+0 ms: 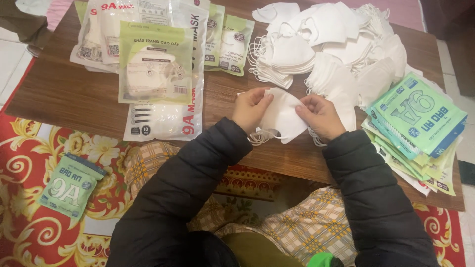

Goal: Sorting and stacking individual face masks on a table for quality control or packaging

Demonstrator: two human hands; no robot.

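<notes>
Mask (281,116) pinched at both edges by left hand (250,110) and right hand (320,116), above table (74,94) edge. Risk: dangling ear loops snagging; loose pile (336,44) sliding off.

Matt white non-woven cloth mask (283,118) with thin elastic loops, same soft fabric in heaped masks (336,44), glossy clear-and-green plastic pouches (156,62), slick printed green sachets (420,116), smooth brown wood-grain surface (74,94), quilted matt black jacket sleeves (198,173), patterned red woven rug (29,163)

mask pile (336,44) behind held mask (282,116)
</notes>
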